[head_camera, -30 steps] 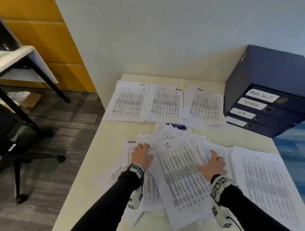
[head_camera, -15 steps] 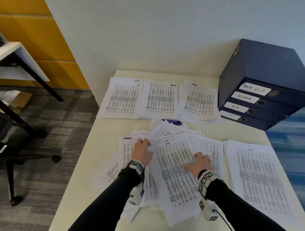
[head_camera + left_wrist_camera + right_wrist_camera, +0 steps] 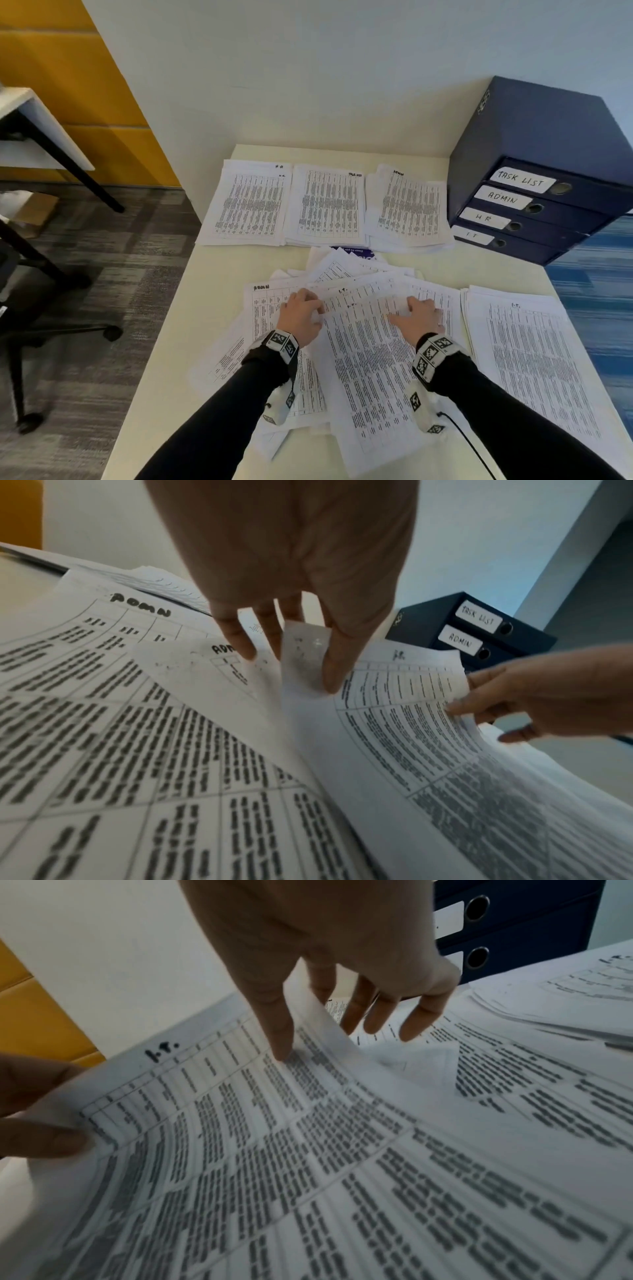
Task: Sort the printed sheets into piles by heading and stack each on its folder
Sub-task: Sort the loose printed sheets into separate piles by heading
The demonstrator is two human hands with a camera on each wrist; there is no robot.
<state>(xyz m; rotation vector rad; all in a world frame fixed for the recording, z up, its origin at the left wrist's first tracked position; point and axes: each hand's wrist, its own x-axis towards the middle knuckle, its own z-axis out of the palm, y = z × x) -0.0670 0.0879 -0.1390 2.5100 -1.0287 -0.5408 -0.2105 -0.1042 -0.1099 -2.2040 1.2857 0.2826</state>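
Bench left edge (image 3: 161,342): bare strip beside the loose heap; beyond it the drop to the floor and an office chair (image 3: 20,329), so you have little room to slide sheets that way.
HR pile (image 3: 248,204): far left of the back row, squared, touching the task-list pile (image 3: 327,205).
Loose heap (image 3: 267,329): unsorted sheets fanned in front of you, an ADMIN-headed one showing at its left.
Left hand (image 3: 301,320): your grip pinches the left margin of the I.T. sheet (image 3: 370,359), thumb on top, fingers beneath.
Step in hand: I judge you are lifting this top sheet off the heap to file it.
Right hand (image 3: 419,318): thumb presses the sheet's face, fingers curled under its raised right edge; grasping it.
Admin pile (image 3: 409,209): back right, ragged, close to the folders.
I.T. pile (image 3: 534,370): just right of the heap; your next move likely carries the sheet there, a short hop, squared on top.
Folders (image 3: 534,205): stacked at the back right corner; piles not yet on them.
Bench right edge: the I.T. pile lies close to it; mind overhang.
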